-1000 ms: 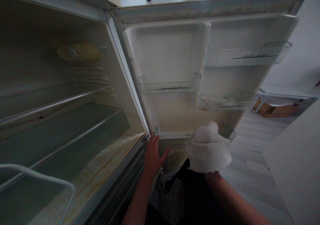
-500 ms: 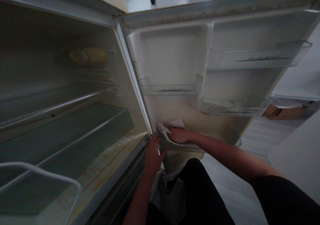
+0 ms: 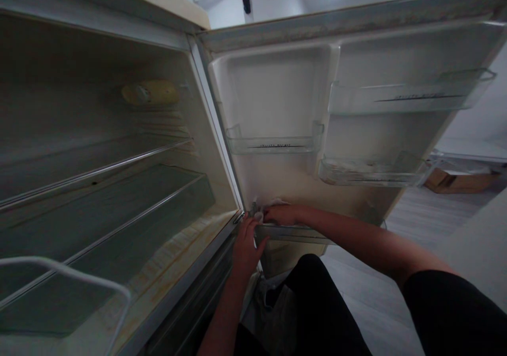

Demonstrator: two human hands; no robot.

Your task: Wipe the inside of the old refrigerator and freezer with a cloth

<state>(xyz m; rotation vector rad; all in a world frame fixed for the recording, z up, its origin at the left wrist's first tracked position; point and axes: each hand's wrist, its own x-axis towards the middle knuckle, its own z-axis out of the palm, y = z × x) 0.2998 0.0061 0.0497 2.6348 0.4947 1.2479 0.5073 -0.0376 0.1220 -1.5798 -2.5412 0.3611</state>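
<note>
My right hand is closed over a white cloth, down behind the rim of the bottom door shelf. Most of the cloth is hidden by the hand and the rim. Beside it, my left hand rests its fingertips at the hinge-side edge of the open refrigerator door. Its thumb stands away from the fingers, and nothing shows in its grasp.
Left of the door, the fridge interior holds glass shelves and a stained bottom ledge. Clear door bins stick out above my hands. A white wire handle crosses the lower left. A cardboard box lies far right.
My right hand has pushed the cloth lower and closer to the hinge side, behind the shelf rim, so less cloth shows. My left hand keeps its place at the door edge.
</note>
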